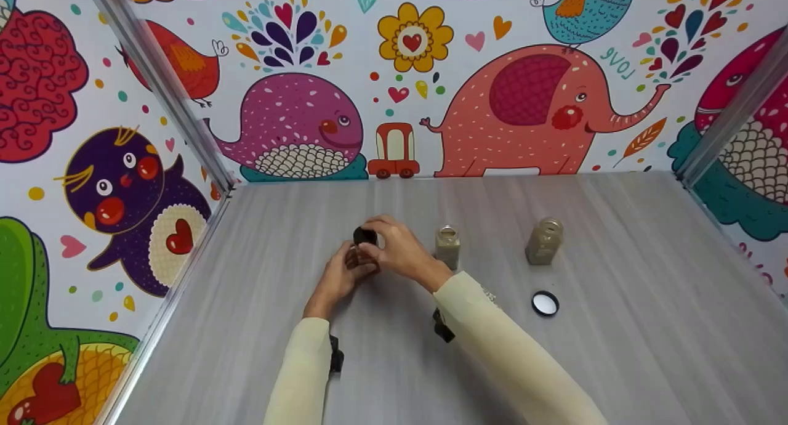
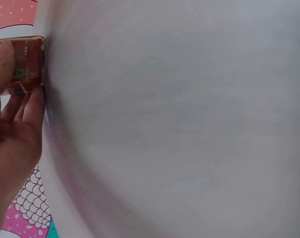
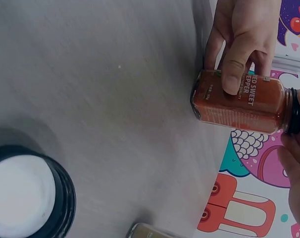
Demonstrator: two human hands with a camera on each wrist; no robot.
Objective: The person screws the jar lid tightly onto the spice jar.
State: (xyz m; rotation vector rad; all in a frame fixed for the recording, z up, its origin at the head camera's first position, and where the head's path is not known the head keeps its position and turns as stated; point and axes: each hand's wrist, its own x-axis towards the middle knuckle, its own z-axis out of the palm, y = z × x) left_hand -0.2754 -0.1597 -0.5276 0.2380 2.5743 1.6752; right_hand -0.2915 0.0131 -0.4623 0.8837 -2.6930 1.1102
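Note:
In the head view my left hand [image 1: 334, 281] grips a small square glass spice jar of red powder [image 3: 259, 105]. "Sweet pepper" shows on its label in the right wrist view, where the left thumb [image 3: 232, 74] lies across one flat side. My right hand [image 1: 400, 252] pinches the black lid [image 3: 295, 111] at the jar's neck, its fingers [image 3: 296, 148] around the rim. The jar stands upright, low over the table. Beside my right wrist is an uncapped jar of greyish-tan powder [image 1: 447, 252].
A second uncapped spice jar [image 1: 544, 243] stands farther right on the grey table [image 1: 258, 259]. Nearer to me, a loose black lid [image 1: 545, 303] lies with its white inside up. Printed cartoon panels [image 1: 295, 117] wall the back and sides.

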